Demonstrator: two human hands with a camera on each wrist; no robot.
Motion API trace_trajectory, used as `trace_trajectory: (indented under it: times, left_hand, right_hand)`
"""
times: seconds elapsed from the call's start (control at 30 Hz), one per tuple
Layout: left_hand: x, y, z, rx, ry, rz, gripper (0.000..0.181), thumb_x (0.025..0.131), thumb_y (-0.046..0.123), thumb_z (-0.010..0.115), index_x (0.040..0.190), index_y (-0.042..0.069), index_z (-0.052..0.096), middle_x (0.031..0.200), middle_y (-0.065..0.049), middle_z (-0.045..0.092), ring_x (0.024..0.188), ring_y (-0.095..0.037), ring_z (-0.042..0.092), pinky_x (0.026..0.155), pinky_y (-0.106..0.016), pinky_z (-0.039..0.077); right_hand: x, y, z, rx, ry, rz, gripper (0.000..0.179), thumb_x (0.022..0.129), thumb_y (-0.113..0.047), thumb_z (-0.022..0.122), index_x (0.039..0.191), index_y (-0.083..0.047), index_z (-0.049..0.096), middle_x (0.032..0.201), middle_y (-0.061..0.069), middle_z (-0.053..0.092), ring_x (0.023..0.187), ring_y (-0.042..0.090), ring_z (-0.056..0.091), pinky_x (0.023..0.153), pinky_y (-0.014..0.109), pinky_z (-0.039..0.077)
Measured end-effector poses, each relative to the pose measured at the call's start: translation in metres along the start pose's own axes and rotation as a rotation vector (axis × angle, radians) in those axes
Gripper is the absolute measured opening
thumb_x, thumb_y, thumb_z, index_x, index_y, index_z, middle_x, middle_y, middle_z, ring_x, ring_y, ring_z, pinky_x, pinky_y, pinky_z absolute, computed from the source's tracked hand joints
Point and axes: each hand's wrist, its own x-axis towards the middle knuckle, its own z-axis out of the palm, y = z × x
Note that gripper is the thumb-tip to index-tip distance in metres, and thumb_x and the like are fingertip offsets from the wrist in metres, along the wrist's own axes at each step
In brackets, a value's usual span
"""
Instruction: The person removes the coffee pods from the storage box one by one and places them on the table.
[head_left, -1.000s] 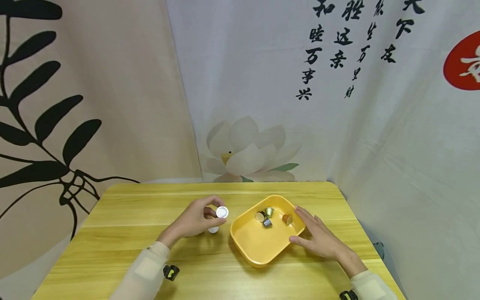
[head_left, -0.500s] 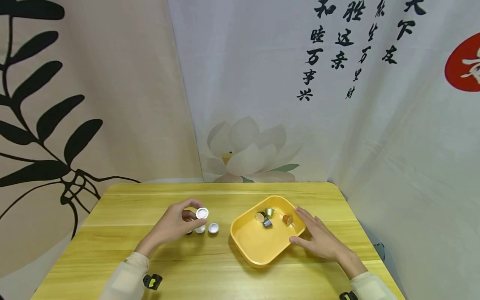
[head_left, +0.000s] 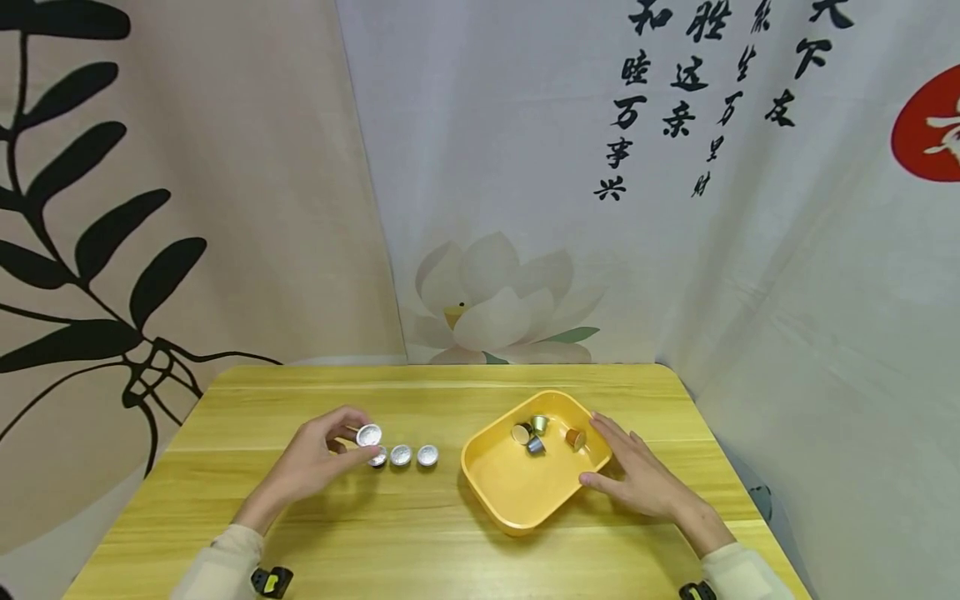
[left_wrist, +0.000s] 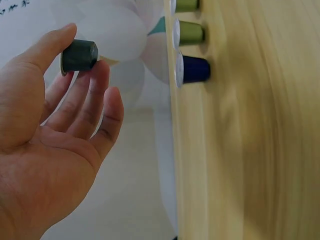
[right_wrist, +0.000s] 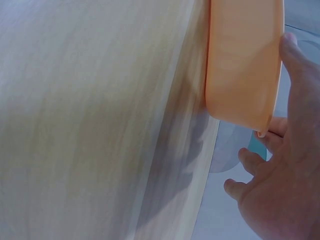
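Between thumb and fingertips, my left hand [head_left: 318, 458] pinches a dark green coffee capsule [left_wrist: 79, 55], raised off the table with its silvery lid up in the head view. Beside it on the table stands a row of three capsules, lids up: a blue capsule [left_wrist: 195, 69] closest to the hand, then a green capsule [left_wrist: 191, 33] and another green one [left_wrist: 187, 5]. My right hand [head_left: 637, 479] rests its thumb and fingers on the right rim of a yellow plastic tray [head_left: 517, 496]. Inside lie several capsules, among them an orange capsule [head_left: 574, 438] and a grey-blue capsule [head_left: 536, 446].
The wooden table [head_left: 420, 550] has its far edge against a printed cloth backdrop [head_left: 495, 167]. The tray stands right of the capsule row, with bare wood between them.
My left hand has moved left along the row with its capsule, uncovering the capsules on the table. The right hand and the tray have stayed in place.
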Motion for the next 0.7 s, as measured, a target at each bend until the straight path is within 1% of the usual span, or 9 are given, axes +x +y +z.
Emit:
trace_trajectory:
  times: [0.23,0.43,0.6,0.7]
  left_hand:
    - [-0.008,-0.014,-0.007,-0.015,0.017,-0.017,0.037,0.099,0.031,0.090,0.130,0.019,0.073,0.120,-0.001,0.081,0.108,-0.006,0.073,0.088,-0.024,0.060]
    - [-0.010,-0.026,-0.011,-0.030,0.017,-0.038,0.037,0.100,0.031,0.090,0.130,0.017,0.073,0.121,-0.003,0.081,0.108,-0.009,0.074,0.086,-0.024,0.061]
    - [-0.010,-0.035,-0.012,-0.083,-0.006,-0.076,0.043,0.099,0.028,0.090,0.134,0.012,0.071,0.126,-0.012,0.079,0.108,-0.013,0.074,0.080,-0.030,0.066]
    - [-0.010,-0.040,-0.011,-0.092,-0.022,-0.092,0.043,0.099,0.026,0.090,0.133,0.010,0.071,0.129,-0.015,0.078,0.111,-0.017,0.075,0.080,-0.034,0.068]
  right_hand:
    - [0.000,-0.002,-0.001,0.004,-0.005,0.001,0.102,0.104,-0.059,0.077,0.179,-0.009,0.029,0.188,0.016,0.027,0.173,0.047,0.028,0.137,0.080,0.016]
    - [0.000,-0.002,0.000,0.001,0.001,-0.003,0.102,0.104,-0.058,0.077,0.179,-0.009,0.029,0.188,0.016,0.028,0.173,0.047,0.029,0.137,0.080,0.017]
    - [0.000,-0.002,0.000,-0.008,0.004,-0.012,0.102,0.104,-0.058,0.077,0.178,-0.007,0.030,0.187,0.018,0.029,0.172,0.047,0.029,0.136,0.081,0.018]
    - [0.000,-0.001,0.000,-0.008,0.004,-0.013,0.102,0.104,-0.058,0.077,0.178,-0.007,0.030,0.187,0.018,0.029,0.172,0.047,0.029,0.136,0.081,0.018]
